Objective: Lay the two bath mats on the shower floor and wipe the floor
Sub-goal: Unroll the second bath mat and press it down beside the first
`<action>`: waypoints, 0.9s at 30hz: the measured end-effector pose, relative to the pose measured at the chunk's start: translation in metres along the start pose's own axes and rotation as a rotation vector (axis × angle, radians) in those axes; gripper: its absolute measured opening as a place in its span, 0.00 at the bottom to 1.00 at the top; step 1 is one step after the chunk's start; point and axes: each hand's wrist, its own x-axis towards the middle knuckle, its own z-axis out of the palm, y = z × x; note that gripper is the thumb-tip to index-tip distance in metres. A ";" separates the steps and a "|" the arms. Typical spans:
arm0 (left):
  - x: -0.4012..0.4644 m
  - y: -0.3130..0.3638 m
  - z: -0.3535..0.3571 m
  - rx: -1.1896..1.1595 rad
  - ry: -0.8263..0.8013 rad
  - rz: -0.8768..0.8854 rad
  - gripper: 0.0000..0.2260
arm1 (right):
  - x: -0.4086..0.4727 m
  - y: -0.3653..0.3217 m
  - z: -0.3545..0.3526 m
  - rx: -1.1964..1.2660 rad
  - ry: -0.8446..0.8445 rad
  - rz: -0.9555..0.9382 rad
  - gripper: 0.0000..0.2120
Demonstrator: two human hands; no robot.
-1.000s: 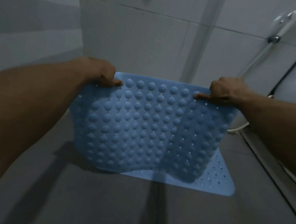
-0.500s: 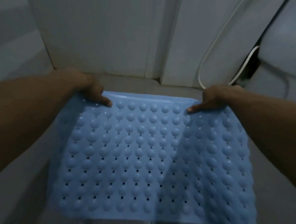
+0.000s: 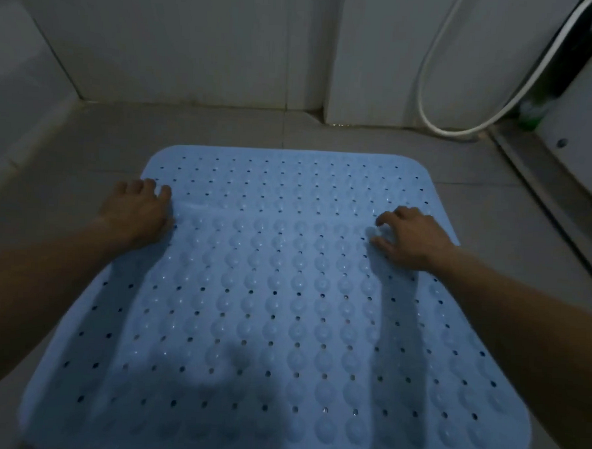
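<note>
Mat-laying is the step judged to be in hand: a pale blue bath mat (image 3: 283,309), studded with rounded bumps and rows of small drain holes, is spread flat on the grey tiled shower floor (image 3: 494,207). Its far edge lies short of the back wall, and its near edge runs almost to the bottom of the view. A faint second edge can be made out across the mat at about the level of the hands, so two mats may be overlapped here, though this cannot be told for certain.

Both hands are seen resting on the far half of the mat. The left hand (image 3: 139,212) is laid near the mat's left edge, palm down, fingers loosely bent with their tips on the surface. The right hand (image 3: 412,237) is set near the right edge, fingers spread and slightly arched, thumb turned inward. Nothing is pinched or gripped by either hand.

A white shower hose (image 3: 427,104) is looped against the wall at the far right, well apart from the mat.

Next, the mat would probably need to be pressed down and smoothed, and a cloth fetched for wiping; none is visible.
</note>
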 end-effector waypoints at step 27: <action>-0.175 0.151 0.042 -0.562 -0.083 -0.053 0.35 | -0.121 -0.111 0.085 0.168 0.035 0.059 0.30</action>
